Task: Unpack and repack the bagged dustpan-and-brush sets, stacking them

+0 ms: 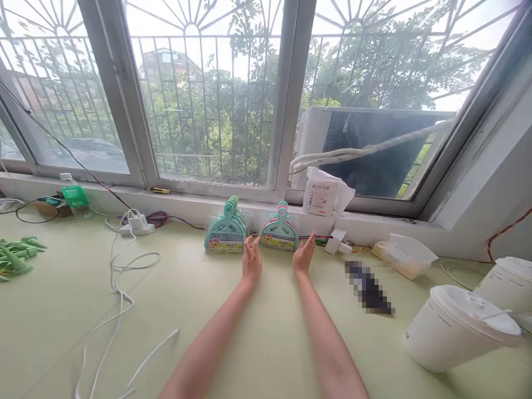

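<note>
Your left hand point(251, 264) and right hand point(303, 257), both opened, palms inward, flank the right dustpan stack point(277, 228) at its side edges, touch unclear, left dustpan stack point(226, 230) beside, windowsill point(191, 207) behind, table point(274, 343) room between your forearms point(220, 324).

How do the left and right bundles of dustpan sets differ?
Colour: the left bundle shows teal and green handles, while the right bundle has pink layers behind its teal front.
Stacking: the left bundle's handles fan out toward the right; the right bundle's line up more closely.
Place: the left bundle stands left of both hands; the right bundle stands between them.
Shared: both have teal fronts and labels along the bottom.
</note>
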`<state>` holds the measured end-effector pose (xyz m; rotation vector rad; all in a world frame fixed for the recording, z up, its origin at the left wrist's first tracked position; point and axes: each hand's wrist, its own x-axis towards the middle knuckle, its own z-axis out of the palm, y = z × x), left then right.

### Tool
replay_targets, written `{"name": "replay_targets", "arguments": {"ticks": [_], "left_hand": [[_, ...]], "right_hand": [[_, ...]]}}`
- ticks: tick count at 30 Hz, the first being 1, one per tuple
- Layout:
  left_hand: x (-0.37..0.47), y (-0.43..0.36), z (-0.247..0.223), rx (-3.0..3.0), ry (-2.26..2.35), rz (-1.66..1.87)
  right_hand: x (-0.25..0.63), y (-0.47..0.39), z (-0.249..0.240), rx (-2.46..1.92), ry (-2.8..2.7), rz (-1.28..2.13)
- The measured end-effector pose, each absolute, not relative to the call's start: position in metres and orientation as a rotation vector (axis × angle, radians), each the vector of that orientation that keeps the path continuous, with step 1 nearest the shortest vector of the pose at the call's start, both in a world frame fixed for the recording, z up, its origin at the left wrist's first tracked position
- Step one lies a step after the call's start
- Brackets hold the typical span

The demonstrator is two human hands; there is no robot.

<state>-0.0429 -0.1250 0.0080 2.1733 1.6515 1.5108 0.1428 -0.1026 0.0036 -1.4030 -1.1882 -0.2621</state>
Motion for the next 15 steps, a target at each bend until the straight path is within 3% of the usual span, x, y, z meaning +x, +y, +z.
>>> {"name": "replay_targets", "arguments": {"ticks": [4, 8, 10, 15], "left_hand": [[-0.103, -0.127, 0.018, 1.847, 1.953, 1.699], [-0.158, -0.105, 0.046, 1.455, 2.141, 1.247], [-0.173, -0.097, 0.064, 1.532, 2.12, 1.073], [-0.19, -0.095, 0.089, 1.484, 2.279, 1.107]], "right_hand": [[0.137, -0.154, -0.001, -1.424, -1.091, -0.214], [0.139, -0.19, -0.016, -1.413, -1.013, 0.036], [0.144, -0.202, -0.024, -1.421, -0.85, 0.201], [0.147, -0.244, -0.039, -1.323, -0.784, 0.472]]}}
